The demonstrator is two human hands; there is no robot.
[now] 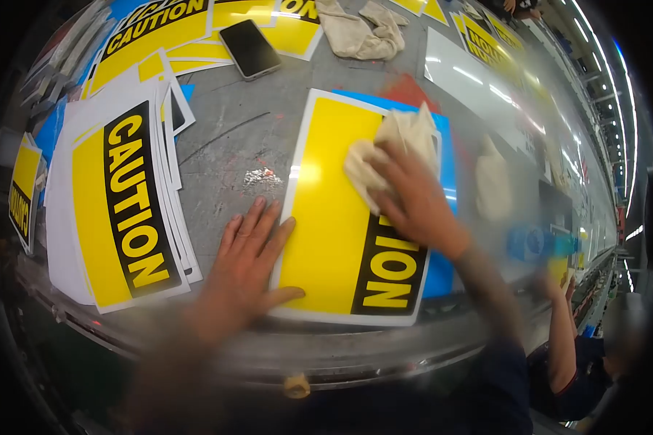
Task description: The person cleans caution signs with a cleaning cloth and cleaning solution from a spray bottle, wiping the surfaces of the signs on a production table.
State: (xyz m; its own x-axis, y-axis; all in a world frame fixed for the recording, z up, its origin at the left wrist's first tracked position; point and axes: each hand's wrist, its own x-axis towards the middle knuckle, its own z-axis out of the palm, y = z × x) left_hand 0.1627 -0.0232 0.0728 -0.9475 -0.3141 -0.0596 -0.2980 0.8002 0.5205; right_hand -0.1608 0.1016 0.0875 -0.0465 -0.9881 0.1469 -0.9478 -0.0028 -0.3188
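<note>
Left hand (245,264) lies open, fingers spread, bracing the eight-o'clock edge of a yellow sign (319,217) that rests flat in mid-view, with a blue sheet (439,272) showing at its three-o'clock side. Toward one o'clock, the right hand (413,192) has its fingers bunched on a pale cloth (406,138). Too hard a push could skid the lightly braced sign; loose flakes (263,176) at ten o'clock, if caught underneath, might scratch it.

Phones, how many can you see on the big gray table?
1: the black phone lies beyond the left hand, at the edge of some yellow signs. Another could be hidden under things.
</note>
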